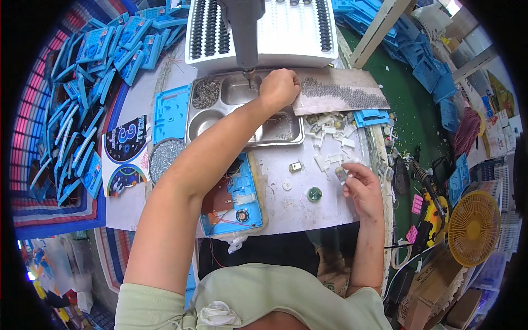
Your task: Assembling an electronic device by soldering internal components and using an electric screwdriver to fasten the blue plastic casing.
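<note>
My left arm reaches across a metal compartment tray (246, 144). At the tray's far right my left hand (279, 88) is closed, fingertips pinched by the edge of a cardboard sheet (360, 82) bearing rows of small grey parts; what it holds, if anything, is hidden. Just left of it hangs a powered screwdriver (248, 49), bit pointing down. My right hand (363, 190) pinches a small metal motor (341, 174) above the white table. In front of me lies an open blue plastic casing (242, 212) with wires and a brown board inside.
Another motor (296, 166), a green round container (314, 194) and loose white plastic pieces (330, 159) lie mid-table. A bowl of small metal parts (165, 157) sits left of my arm. Blue casings (74, 121) are heaped at left. A white foam box (264, 52) stands at the back.
</note>
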Demonstrator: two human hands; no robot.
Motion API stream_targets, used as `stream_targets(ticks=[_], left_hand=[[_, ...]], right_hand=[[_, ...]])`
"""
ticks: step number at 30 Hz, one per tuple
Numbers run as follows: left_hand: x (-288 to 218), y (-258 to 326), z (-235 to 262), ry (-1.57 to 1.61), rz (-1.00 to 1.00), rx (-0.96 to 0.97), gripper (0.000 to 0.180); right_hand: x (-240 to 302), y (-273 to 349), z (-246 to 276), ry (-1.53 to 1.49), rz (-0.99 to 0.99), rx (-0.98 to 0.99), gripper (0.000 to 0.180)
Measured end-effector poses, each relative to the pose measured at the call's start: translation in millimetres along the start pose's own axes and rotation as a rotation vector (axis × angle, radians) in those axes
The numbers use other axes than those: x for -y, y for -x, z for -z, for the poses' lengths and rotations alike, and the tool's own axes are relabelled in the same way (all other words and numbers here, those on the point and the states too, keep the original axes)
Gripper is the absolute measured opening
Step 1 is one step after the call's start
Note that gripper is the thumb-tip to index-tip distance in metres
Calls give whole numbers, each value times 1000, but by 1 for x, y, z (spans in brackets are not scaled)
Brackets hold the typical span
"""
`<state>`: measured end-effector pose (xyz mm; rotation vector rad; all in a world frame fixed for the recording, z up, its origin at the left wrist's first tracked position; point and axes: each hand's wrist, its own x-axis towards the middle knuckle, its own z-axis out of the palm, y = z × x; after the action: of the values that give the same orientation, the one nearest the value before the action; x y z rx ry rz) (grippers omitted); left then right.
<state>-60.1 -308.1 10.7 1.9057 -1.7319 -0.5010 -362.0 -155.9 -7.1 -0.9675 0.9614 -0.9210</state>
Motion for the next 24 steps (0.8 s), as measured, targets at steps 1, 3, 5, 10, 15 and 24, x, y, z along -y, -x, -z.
stream_targets(ticks=[1,3,5,10,15,24], left_hand=[[0,0,-3,-8,14,-19,17],[3,0,-9,-61,-65,-114,16],[5,5,-14,-149,-253,-259,14],[5,13,-11,-310,-539,-385,7],[-35,85,30,462,-385,-21,13],[14,278,99,655,-148,130,13]], right_hand=[[0,5,2,18,-30,-34,16],[0,11,4,-30,-41,-50,14],[-3,18,9,-53,-50,-77,12],[-19,22,15,-51,-51,-104,20],[-15,39,-5,-24,-82,78,45],[-14,28,-26,763,51,125,43]])
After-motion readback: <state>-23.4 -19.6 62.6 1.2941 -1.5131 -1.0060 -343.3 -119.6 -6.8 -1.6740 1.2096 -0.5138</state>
